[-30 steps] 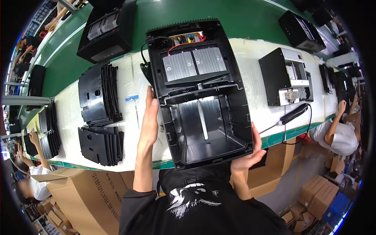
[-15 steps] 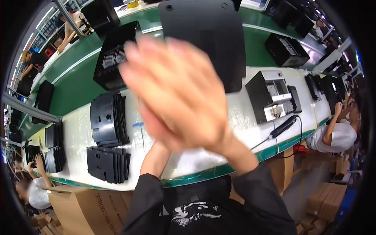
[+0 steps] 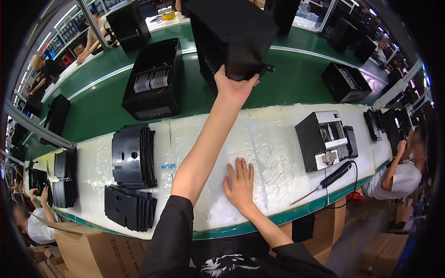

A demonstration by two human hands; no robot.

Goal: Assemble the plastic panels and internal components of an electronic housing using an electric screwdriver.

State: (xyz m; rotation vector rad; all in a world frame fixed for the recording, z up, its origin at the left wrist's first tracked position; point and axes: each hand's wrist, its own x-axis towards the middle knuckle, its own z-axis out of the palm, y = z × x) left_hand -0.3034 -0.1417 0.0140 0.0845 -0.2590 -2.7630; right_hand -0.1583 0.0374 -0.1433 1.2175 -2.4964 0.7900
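I have the left hand (image 3: 235, 88) raised at the near lower end of the dark box (image 3: 232, 34), which is over the green belt (image 3: 289, 88), past the surface (image 3: 278, 134). Some fingers run out of sight against the box, so I cannot tell whether they pinch its edge or only press on it; nor can I tell if the box rests fully on the belt. Contact at the near end seems to suit that arm's long reach, letting me steer the box from behind.

My right hand (image 3: 240, 187) lies spread, palm down on the surface's wrinkled film, probably as a brace for the leaning body.

To its right lies the driver (image 3: 336, 175), shaft toward me and cord behind, likely so I can grab it easily. The unit (image 3: 322, 139) stands just beyond it. To the left, the upper panels (image 3: 132, 157) and lower panels (image 3: 125, 208) sit in two groups, presumably sorted for easy picking.
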